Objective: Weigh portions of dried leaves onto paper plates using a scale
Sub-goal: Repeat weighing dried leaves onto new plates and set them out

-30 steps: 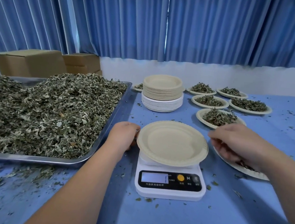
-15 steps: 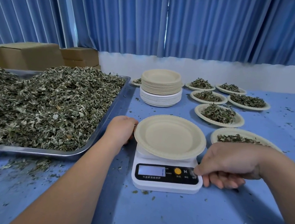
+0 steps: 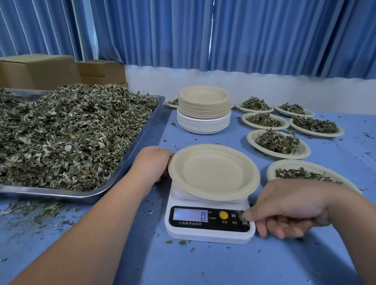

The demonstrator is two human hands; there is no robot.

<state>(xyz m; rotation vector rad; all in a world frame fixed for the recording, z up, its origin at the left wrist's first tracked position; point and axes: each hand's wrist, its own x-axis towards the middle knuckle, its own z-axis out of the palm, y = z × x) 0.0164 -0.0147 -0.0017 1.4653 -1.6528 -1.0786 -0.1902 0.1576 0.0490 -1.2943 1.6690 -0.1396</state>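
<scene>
The metal tray (image 3: 141, 134) heaped with dried leaves (image 3: 54, 132) sits along the bench's (image 3: 214, 274) left edge, within easy reach for scooping. The left hand (image 3: 150, 162) lies against the left rim of the empty paper plate (image 3: 214, 171), likely steadying it; I cannot tell whether its hidden fingers grip the rim. The plate sits centred on the scale (image 3: 207, 234) near the front edge, and the display reads zero. The right hand (image 3: 292, 208) is curled and holds nothing, one fingertip (image 3: 245, 217) on the rightmost button, probably zeroing out the plate's weight. Spare plates (image 3: 203, 109) are stacked behind, and filled plates (image 3: 278, 143) are parked toward the far right, out of the way.
</scene>
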